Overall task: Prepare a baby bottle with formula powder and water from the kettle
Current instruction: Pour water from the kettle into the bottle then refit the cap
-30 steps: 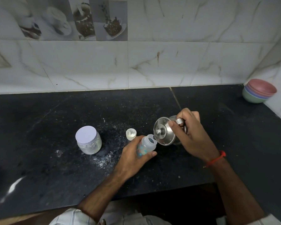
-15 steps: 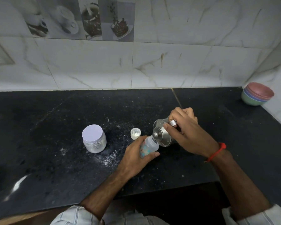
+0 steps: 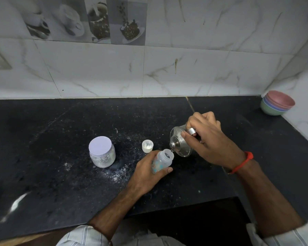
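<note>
Black counter point(image 3: 60, 139): bottle point(image 3: 163, 161) in left hand point(image 3: 148, 173).

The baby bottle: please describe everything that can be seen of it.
The baby bottle is small, of translucent plastic, with coloured prints on its side. Its wide mouth is open, no teat or cap on it. The left hand grips it, tilted towards the steel kettle, whose spout sits at the bottle's rim. Whether it rests on the black counter cannot be told.
</note>
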A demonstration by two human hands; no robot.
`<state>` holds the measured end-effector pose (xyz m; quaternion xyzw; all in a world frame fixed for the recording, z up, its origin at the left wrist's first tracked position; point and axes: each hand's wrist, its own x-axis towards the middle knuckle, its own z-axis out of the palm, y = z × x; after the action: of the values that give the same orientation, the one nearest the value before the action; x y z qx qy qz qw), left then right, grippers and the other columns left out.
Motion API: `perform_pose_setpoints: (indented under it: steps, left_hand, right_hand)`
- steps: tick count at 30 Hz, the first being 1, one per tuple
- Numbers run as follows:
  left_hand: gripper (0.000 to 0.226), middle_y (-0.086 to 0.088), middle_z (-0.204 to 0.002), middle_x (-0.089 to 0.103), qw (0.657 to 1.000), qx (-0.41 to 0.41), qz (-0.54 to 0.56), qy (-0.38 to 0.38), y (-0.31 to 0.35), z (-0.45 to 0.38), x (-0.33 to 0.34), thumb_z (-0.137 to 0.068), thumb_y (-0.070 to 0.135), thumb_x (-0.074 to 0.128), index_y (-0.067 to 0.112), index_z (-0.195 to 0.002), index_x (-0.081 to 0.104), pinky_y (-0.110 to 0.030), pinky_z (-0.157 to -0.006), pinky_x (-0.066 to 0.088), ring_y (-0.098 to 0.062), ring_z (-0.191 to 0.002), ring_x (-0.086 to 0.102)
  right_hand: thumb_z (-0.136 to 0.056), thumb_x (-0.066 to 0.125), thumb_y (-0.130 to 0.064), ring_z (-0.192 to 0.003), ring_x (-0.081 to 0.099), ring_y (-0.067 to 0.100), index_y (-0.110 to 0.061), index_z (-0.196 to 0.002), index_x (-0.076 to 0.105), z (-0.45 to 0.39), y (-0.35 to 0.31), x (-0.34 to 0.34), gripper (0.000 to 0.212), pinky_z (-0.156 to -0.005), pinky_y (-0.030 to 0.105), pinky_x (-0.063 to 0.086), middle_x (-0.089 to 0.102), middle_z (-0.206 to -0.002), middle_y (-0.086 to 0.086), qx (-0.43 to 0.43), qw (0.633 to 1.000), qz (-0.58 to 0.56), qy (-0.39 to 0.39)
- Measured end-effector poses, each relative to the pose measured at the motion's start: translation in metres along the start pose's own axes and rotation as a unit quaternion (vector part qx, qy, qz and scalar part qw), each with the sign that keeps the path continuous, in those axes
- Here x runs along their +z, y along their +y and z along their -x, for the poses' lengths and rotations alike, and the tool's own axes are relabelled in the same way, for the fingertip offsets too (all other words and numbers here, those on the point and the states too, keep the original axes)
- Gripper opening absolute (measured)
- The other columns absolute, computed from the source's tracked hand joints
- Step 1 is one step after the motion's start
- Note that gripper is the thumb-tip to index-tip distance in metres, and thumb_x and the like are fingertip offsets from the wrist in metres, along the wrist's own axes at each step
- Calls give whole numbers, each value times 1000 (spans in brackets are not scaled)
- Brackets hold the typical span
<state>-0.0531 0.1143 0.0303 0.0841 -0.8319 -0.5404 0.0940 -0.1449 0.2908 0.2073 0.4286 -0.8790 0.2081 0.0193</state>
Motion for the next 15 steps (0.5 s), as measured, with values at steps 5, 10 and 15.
perform_pose_setpoints:
  steps: [5, 10, 15]
  left_hand:
    - [58, 21, -120, 63, 1000, -10, -6, -5, -5, 2, 3, -80, 50, 84, 35, -130, 57, -3, -83, 44, 9, -111, 57]
    - [58, 22, -120, 62, 1000, -16, -5, -7, -7, 2, 5, -80, 50, 84, 37, -129, 56, -3, -84, 43, 10, -111, 56]
    - [56, 21, -120, 63, 1000, -13, -5, -9, -9, 1, 6, -80, 50, 84, 37, -128, 56, -2, -84, 43, 11, -112, 55]
  right_hand:
    - [-104, 51, -36, -99, 31, 10, -34, -86, 35, 0, 2, -3, 24, -89, 38, 27, 40, -93, -17, -12, 1000, 11, 8]
    - [-103, 54, -33, -98, 29, 8, -30, -87, 39, -1, 4, -5, 22, -89, 37, 27, 38, -92, -17, -21, 999, 26, 4]
    - [-99, 42, -44, -99, 29, 7, -29, -87, 41, -3, 2, -4, 19, -88, 37, 28, 41, -94, -15, -28, 999, 36, 6]
